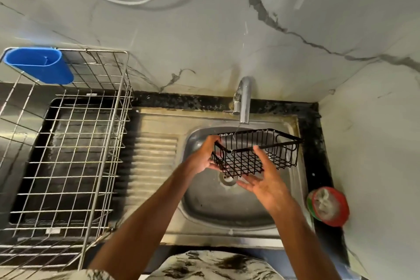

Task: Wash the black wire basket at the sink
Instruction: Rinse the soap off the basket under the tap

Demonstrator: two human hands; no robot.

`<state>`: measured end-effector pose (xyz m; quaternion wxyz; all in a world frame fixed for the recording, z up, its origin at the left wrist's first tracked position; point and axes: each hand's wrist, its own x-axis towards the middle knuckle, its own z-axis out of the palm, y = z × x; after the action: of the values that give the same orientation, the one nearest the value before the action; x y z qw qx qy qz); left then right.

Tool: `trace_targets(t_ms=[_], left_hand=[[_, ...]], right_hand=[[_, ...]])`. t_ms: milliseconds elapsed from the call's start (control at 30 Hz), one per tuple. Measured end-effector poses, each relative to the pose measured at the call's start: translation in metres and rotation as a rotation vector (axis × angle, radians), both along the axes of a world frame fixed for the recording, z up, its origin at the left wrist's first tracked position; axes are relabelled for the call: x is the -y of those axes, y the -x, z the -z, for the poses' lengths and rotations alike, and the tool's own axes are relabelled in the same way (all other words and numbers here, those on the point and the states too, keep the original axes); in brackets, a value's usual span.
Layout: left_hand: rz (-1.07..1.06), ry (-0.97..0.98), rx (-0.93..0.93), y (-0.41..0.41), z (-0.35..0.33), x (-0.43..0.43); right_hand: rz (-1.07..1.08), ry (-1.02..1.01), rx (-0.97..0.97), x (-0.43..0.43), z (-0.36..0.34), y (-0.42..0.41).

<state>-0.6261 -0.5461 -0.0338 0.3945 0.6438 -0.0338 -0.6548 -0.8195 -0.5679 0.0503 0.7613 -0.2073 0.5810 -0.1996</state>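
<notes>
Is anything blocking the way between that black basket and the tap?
Nothing visible does. The black wire basket hangs below the tap spout, over the sink, with only a water stream between them. The left hand grips its end; the right hand lies open at its front.

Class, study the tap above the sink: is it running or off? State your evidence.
Running. A thin stream falls from the tap spout onto the black wire basket, held under it by the left hand.

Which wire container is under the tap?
The small black basket, held over the sink; the big silver dish rack stands left of it.
</notes>
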Motion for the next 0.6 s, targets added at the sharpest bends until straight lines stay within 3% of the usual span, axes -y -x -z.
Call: trace_targets(t_ms=[100,167,233,333,467,600], left_hand=[[0.070,-0.018,0.050,-0.014,0.014,0.013],[0.129,-0.027,0.070,-0.021,0.021,0.022],[0.205,-0.025,0.078,-0.026,0.025,0.030],[0.313,-0.026,0.054,-0.028,0.023,0.041],[0.388,-0.030,-0.033,-0.026,0.019,0.048],[0.408,-0.047,-0.085,-0.024,0.022,0.052]], right_hand=[[0.001,0.236,-0.327,0.016,0.000,0.019],[-0.029,0.578,-0.568,0.039,-0.012,0.021],[-0.172,0.803,-0.549,0.072,-0.018,0.011],[-0.450,0.584,-0.276,0.117,-0.011,-0.023],[-0.856,0.342,-0.296,0.145,0.024,-0.063],[-0.872,0.270,-0.062,0.146,0.051,-0.079]])
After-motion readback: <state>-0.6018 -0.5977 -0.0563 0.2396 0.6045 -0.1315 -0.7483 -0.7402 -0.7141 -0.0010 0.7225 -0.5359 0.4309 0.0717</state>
